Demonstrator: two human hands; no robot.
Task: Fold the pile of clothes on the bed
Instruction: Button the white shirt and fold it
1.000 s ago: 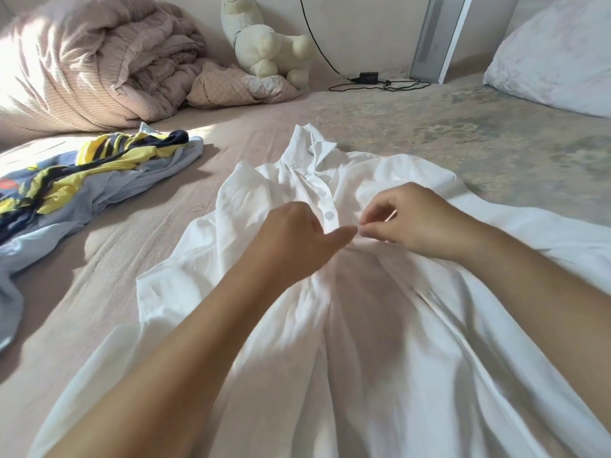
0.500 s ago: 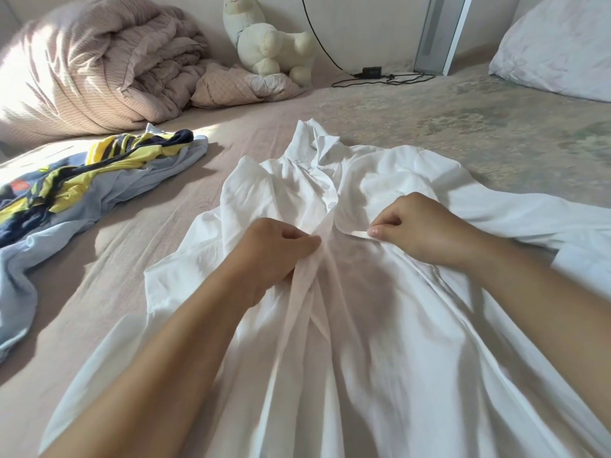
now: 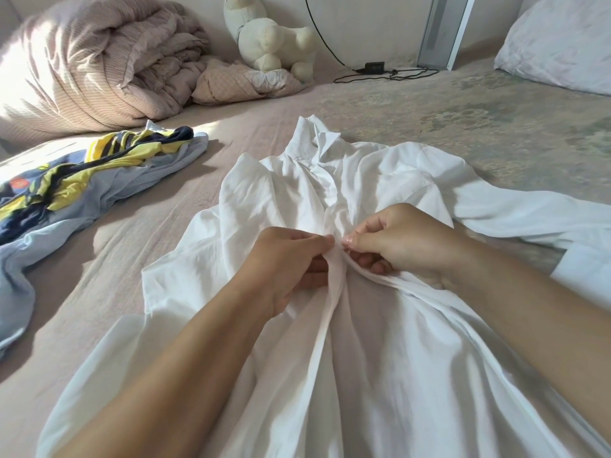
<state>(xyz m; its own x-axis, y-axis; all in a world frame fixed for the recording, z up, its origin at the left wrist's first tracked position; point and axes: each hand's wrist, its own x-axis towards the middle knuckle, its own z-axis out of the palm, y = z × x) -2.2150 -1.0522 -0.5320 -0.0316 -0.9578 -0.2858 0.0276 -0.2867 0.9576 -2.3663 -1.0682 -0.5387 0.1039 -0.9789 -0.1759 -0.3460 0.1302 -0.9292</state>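
White shirt point(image 3: 380, 342): spread front-up on the bed point(image 3: 429, 120); long axis from the near edge of view toward the far wall; collar point(image 3: 317, 140) at the far end, hem out of view at the near end.
Shirt sleeve point(image 3: 529, 223): stretched out to the right, across the long axis.
Front placket point(image 3: 325, 322): raised in a narrow ridge along the shirt's midline, below both hands.
Left hand point(image 3: 287, 269): fingers curled, thumb and forefinger pinching the left front edge at mid-chest.
Right hand point(image 3: 400, 239): fingers point(image 3: 370, 259) curled, thumb and forefinger pinching the right front edge; fingertips of both hands nearly touching at the placket.
Unfolded clothes point(image 3: 82, 180): crumpled grey, yellow and navy garments on the bed, left of the shirt and apart from it.
Quilt point(image 3: 99, 61): bundled at the far left corner of the bed.
Small pillow point(image 3: 244, 81): just right of the quilt.
Plush toy point(image 3: 267, 38): upright against the wall, behind the small pillow.
Large pillow point(image 3: 562, 44): far right corner.
Cable and adapter point(image 3: 377, 67): by the wall, between plush toy and large pillow.
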